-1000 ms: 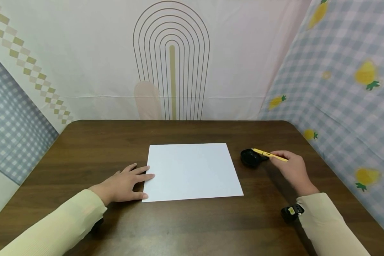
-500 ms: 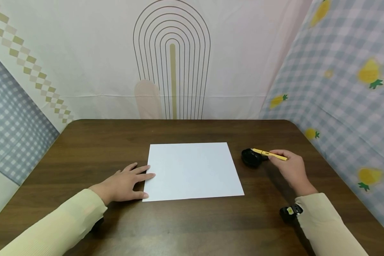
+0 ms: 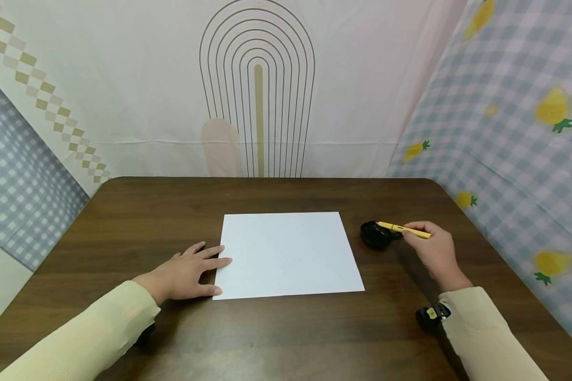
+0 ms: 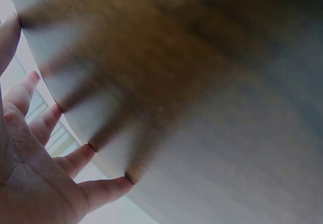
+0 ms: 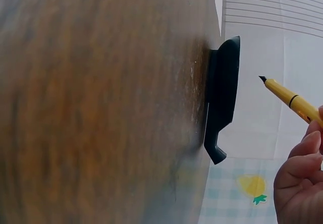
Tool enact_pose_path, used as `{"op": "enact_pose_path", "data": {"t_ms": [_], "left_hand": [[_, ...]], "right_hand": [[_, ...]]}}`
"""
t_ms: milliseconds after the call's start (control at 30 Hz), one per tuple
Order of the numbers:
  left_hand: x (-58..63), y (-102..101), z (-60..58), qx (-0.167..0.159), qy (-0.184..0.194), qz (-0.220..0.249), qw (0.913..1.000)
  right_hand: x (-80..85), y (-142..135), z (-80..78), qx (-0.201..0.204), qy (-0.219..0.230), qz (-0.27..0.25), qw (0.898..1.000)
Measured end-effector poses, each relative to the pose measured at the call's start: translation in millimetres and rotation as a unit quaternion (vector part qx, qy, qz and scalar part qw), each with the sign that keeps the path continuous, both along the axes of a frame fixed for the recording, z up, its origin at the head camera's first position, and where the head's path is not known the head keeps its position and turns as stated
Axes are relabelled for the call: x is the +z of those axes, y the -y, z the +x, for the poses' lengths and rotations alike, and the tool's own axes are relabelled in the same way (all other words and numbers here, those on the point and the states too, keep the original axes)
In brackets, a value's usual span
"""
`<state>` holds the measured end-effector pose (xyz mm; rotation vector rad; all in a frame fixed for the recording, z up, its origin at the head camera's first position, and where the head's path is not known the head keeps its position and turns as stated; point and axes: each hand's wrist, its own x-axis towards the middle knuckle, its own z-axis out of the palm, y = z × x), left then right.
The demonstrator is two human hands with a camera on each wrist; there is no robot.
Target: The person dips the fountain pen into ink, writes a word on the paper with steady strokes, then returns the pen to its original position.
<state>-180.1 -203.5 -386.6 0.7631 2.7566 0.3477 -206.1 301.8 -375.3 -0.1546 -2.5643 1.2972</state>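
Fingers (image 3: 219,263) of the left hand (image 3: 178,276) lie spread, tips on the left edge of a white sheet (image 3: 291,256) on the worktop (image 3: 267,338). The right hand (image 3: 435,255) pinches a yellow pen (image 3: 390,226), its nib jutting left of the fingers, raised above a black handled object (image 3: 374,239). A patterned white cloth (image 3: 148,79) hangs behind.

Curtained-off workspace: wood-grain table (image 3: 286,338), patterned cloth (image 3: 148,79) on 3 sides.

Cream sleeves (image 3: 88,330) end behind the left hand (image 3: 178,275) and right hand (image 3: 434,254); behind the latter, a black, yellow-marked wrist device (image 3: 426,320) shows.
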Motion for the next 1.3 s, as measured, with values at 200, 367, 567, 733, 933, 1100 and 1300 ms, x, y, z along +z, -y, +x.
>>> {"op": "enact_pose_path", "data": {"t_ms": [200,367,567,733,933,1100,1300], "left_hand": [[-0.1,-0.1,0.0,0.002,0.001,-0.003,1.0000],[0.1,0.1,0.1,0.002,0.004,0.001,1.0000],[0.0,1.1,0.5,-0.001,0.005,0.001,1.0000],[-0.7,1.2,0.1,-0.003,0.004,0.001,1.0000],[0.4,-0.4,-0.1,-0.003,0.012,0.001,0.9999],[1.2,-1.1,0.2,-0.002,0.017,0.000,0.9998],[1.4,-0.8,0.0,-0.002,0.014,0.000,0.9999]], "right_hand": [[-1.2,0.4,-0.4,0.000,0.006,0.000,1.000],[-0.5,0.6,-0.4,0.004,0.014,0.002,1.000],[2.1,0.4,-2.4,0.015,0.036,0.012,0.999],[3.9,-0.3,-5.4,0.014,0.046,0.010,0.999],[5.9,-2.6,-7.8,0.025,0.071,0.006,0.997],[6.5,-2.0,-9.8,0.043,0.092,0.006,0.995],[6.1,-1.0,-11.3,0.048,0.096,0.012,0.994]]}}
